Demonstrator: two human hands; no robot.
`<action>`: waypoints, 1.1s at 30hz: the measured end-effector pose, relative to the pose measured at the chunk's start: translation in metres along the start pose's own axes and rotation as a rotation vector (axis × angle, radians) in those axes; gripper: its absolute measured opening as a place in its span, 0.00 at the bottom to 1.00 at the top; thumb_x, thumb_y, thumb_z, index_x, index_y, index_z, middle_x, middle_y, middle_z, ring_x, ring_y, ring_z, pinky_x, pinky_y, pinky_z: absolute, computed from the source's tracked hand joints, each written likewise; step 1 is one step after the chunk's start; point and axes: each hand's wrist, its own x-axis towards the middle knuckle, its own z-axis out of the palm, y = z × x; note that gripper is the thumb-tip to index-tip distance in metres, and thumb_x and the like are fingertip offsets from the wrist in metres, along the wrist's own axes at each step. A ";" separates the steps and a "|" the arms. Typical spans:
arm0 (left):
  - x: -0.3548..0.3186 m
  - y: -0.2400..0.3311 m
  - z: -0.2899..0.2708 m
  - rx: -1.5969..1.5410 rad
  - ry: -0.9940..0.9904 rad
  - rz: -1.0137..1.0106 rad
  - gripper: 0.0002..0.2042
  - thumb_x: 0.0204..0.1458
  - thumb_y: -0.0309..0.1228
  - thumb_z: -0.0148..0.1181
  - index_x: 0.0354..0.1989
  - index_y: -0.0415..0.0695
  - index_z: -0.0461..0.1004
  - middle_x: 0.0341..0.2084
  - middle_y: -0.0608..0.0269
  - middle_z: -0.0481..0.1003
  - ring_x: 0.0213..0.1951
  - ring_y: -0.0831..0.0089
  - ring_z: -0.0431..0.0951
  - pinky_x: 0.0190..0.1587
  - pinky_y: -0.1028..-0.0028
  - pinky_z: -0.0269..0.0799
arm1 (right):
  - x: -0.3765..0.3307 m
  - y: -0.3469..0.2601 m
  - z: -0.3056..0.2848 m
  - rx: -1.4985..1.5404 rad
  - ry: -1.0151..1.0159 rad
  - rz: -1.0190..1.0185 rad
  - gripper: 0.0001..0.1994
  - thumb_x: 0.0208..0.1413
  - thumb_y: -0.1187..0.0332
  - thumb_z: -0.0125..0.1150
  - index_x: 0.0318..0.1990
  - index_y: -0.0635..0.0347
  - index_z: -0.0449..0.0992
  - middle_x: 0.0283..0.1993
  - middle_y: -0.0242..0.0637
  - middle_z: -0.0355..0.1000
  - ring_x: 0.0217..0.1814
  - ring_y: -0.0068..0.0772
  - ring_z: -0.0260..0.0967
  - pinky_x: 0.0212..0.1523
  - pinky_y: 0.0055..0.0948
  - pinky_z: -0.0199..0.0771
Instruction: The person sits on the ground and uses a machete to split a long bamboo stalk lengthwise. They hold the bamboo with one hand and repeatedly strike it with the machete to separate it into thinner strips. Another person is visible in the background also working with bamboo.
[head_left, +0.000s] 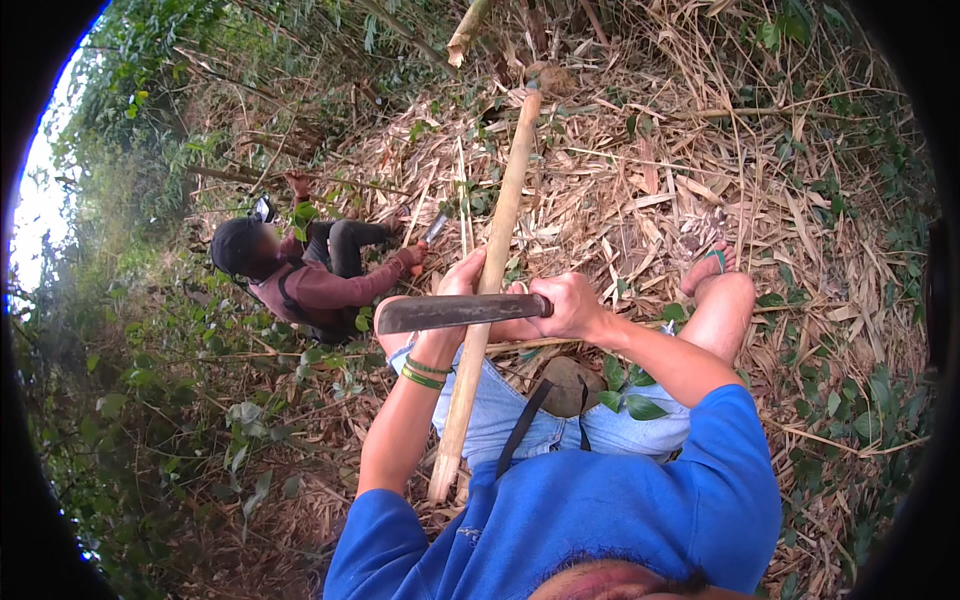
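Observation:
A long pale pole (511, 190), of wood or split bamboo, slants from the ground ahead back to beside my left hip. My left hand (461, 274) is closed round its middle, partly hidden behind the machete. In my right hand (568, 304) is the dark handle of a machete (440, 312). Its broad, dark blade points left and crosses over the pole just below my left hand. Whether the edge touches the pole I cannot tell.
To my left a person (325, 270) in a cap and a dull red top sits low, holding a knife (436, 228). Dry leaves (620, 200) cover the ground. A rounded stone (567, 386) lies between my legs, and green undergrowth (130, 400) grows at left.

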 end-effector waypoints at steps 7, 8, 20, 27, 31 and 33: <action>-0.004 0.000 0.018 0.109 -0.031 0.062 0.15 0.71 0.43 0.48 0.48 0.45 0.75 0.26 0.68 0.75 0.24 0.80 0.73 0.24 0.76 0.71 | 0.003 0.005 0.003 -0.120 0.084 -0.003 0.13 0.49 0.62 0.66 0.20 0.57 0.72 0.15 0.40 0.72 0.15 0.40 0.74 0.17 0.40 0.72; -0.012 0.001 0.023 0.107 -0.045 0.076 0.16 0.71 0.43 0.48 0.50 0.45 0.75 0.28 0.67 0.76 0.26 0.81 0.74 0.25 0.77 0.72 | 0.007 0.008 -0.002 -0.115 0.081 0.070 0.12 0.49 0.63 0.65 0.20 0.57 0.72 0.15 0.39 0.72 0.15 0.39 0.74 0.16 0.39 0.72; -0.024 0.011 0.027 0.197 -0.165 0.161 0.19 0.70 0.45 0.49 0.59 0.45 0.72 0.32 0.74 0.74 0.31 0.87 0.74 0.32 0.82 0.72 | 0.019 0.003 -0.017 -0.161 0.086 -0.006 0.08 0.40 0.65 0.62 0.18 0.54 0.69 0.14 0.39 0.70 0.15 0.42 0.73 0.18 0.40 0.71; -0.065 0.019 0.032 0.501 -0.145 0.155 0.23 0.73 0.44 0.40 0.61 0.37 0.68 0.38 0.60 0.79 0.41 0.74 0.80 0.45 0.73 0.77 | 0.026 0.027 -0.040 -0.135 0.176 0.136 0.06 0.45 0.71 0.62 0.20 0.56 0.72 0.13 0.38 0.69 0.13 0.38 0.71 0.16 0.38 0.70; -0.098 0.000 0.027 0.354 -0.236 0.115 0.23 0.73 0.41 0.39 0.66 0.36 0.65 0.30 0.61 0.75 0.32 0.73 0.76 0.38 0.75 0.71 | 0.043 0.059 -0.083 -0.275 0.297 0.215 0.07 0.49 0.73 0.62 0.20 0.57 0.75 0.14 0.36 0.72 0.11 0.28 0.69 0.13 0.33 0.70; -0.092 -0.007 0.024 0.298 -0.137 0.099 0.23 0.73 0.43 0.41 0.68 0.40 0.64 0.19 0.67 0.71 0.17 0.77 0.71 0.18 0.78 0.67 | 0.034 0.050 -0.064 -0.219 0.210 0.187 0.09 0.49 0.69 0.63 0.19 0.57 0.74 0.14 0.38 0.71 0.12 0.32 0.70 0.15 0.35 0.71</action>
